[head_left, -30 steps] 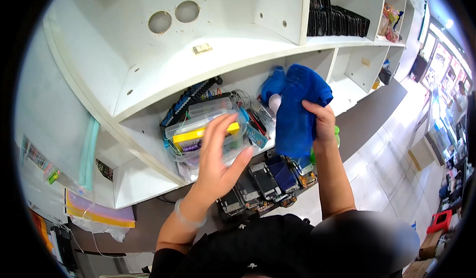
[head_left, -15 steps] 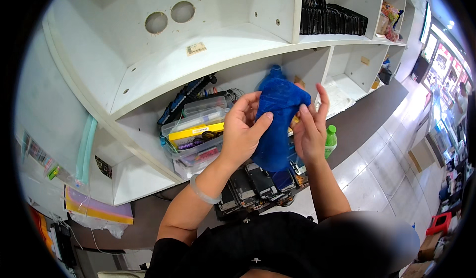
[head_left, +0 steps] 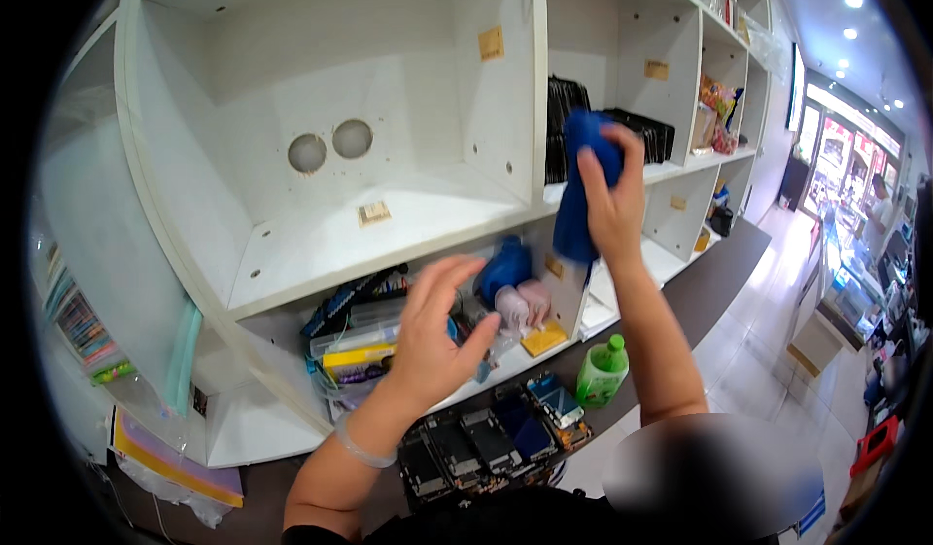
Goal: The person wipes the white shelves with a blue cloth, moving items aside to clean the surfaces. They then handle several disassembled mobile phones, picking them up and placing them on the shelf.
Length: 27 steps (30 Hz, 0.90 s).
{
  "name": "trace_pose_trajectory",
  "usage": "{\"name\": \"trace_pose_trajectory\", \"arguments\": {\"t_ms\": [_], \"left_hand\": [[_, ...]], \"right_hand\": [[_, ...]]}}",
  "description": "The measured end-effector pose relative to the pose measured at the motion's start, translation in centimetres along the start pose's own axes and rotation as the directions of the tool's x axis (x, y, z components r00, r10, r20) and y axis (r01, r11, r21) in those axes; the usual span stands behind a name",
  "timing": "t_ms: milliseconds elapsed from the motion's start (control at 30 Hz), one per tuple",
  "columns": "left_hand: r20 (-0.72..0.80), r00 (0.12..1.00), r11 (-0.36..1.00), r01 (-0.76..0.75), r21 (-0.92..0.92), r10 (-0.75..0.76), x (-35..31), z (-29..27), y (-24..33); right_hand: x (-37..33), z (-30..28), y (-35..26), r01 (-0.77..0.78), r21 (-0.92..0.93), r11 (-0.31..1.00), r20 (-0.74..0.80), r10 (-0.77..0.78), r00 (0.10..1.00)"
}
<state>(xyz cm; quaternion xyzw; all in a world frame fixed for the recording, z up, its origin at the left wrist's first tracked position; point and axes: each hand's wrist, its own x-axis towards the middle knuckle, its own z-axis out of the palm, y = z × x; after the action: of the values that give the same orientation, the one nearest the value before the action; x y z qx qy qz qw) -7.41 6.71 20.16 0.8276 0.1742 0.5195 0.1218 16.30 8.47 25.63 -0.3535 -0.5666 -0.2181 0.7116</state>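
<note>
My right hand [head_left: 619, 200] is raised before the upper shelves, its fingers wrapped round a folded blue cloth [head_left: 579, 205]. The cloth hangs down beside the palm, partly in front of a row of thin black flat items [head_left: 567, 127]. My left hand [head_left: 433, 336] is lower and to the left, holding nothing, with its fingers apart. Behind it, the lower compartment holds a plastic bin with a yellow box [head_left: 358, 361] and a blue bottle [head_left: 504, 271]. Several opened-up phones [head_left: 486, 438] lie on the dark counter below my hands.
A green-capped bottle [head_left: 603, 378] stands on the dark counter [head_left: 714, 268], right of the phones. The white shelf unit [head_left: 466, 195] rises in front. Teal-edged sheets and coloured folders [head_left: 175, 453] are at the left. Far right, a person stands by a glass showcase [head_left: 847, 287].
My left hand has let go of the blue cloth and dropped a little to the left. My right hand has lifted the cloth, now bunched, toward the upper shelves. The view has tilted up.
</note>
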Motion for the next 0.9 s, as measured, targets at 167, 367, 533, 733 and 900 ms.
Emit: {"name": "trace_pose_trajectory", "arguments": {"t_ms": [167,367,533,733,900], "left_hand": [[-0.107,0.919,0.849,-0.300,0.435,0.380,5.4,-1.7,-1.1],[-0.169,0.925,0.809,-0.197,0.554,0.341,7.3,-2.6,-3.5],[-0.168,0.958,0.839,-0.108,0.534,0.230,6.9,-2.8,-3.9],[-0.147,0.967,0.814,-0.088,0.573,0.208,7.0,-2.7,-3.5],[-0.143,0.971,0.826,-0.078,0.558,0.189,6.9,-2.8,-3.2]], "right_hand": [[15.7,3.1,-1.5,0.345,-0.253,0.904,-0.161,-0.390,0.906],[15.8,4.8,-0.1,0.371,-0.289,0.883,-0.136,-0.421,0.897],[2.5,2.2,2.3,0.375,-0.265,0.889,0.132,-0.351,0.927],[15.6,5.0,0.2,0.400,-0.222,0.889,-0.041,-0.419,0.907],[23.2,5.3,-1.7,0.341,-0.329,0.881,-0.117,-0.396,0.911]]}}
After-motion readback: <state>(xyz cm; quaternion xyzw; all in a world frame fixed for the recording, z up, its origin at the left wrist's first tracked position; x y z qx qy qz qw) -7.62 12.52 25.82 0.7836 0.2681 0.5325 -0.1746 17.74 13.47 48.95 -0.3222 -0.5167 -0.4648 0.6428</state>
